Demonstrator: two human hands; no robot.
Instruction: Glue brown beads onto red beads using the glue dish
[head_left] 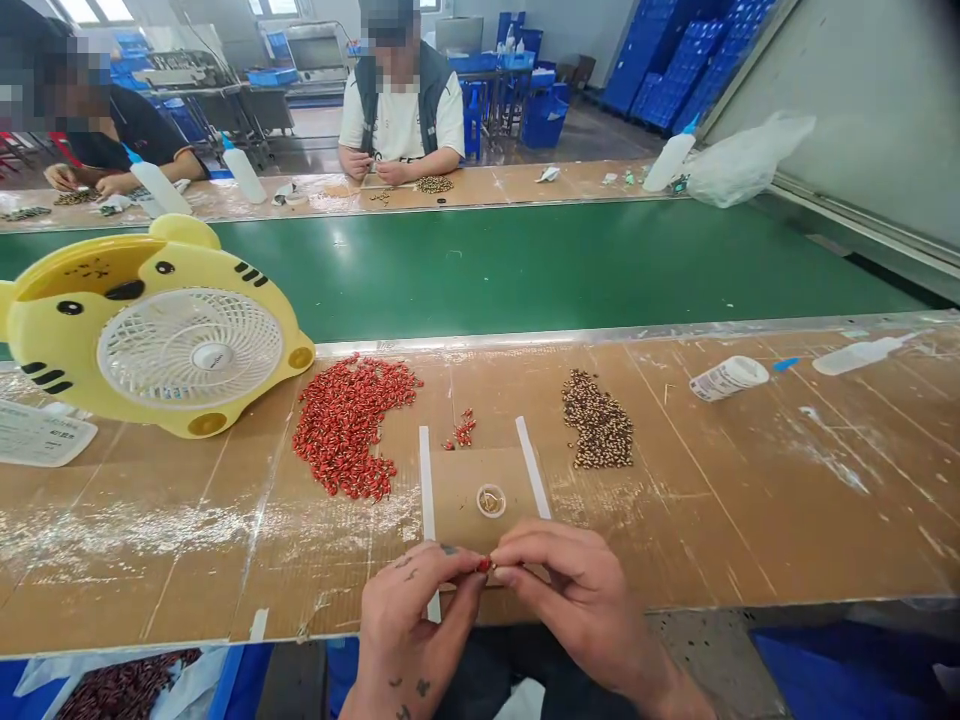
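My left hand (412, 625) and my right hand (574, 610) meet above the front of the workbench (712, 480). Their fingertips pinch a small red bead (484, 565) between them. Just beyond my fingers lies a brown cardboard piece (457, 495), with a small round cup (491, 500) holding something gold. White strips (426, 480) (532, 465) flank the cardboard. Farther on, a large pile of red beads (345, 425) lies to the left, a few red beads (463, 430) sit in the middle, and a pile of brown speckled beads (598, 420) lies to the right.
A yellow animal-shaped fan (157, 330) stands at the left, and two plastic bottles (729, 378) (862, 355) lie at the right. A green conveyor belt (480, 270) runs beyond the bench. Two people (401, 110) (97, 140) work at the far bench.
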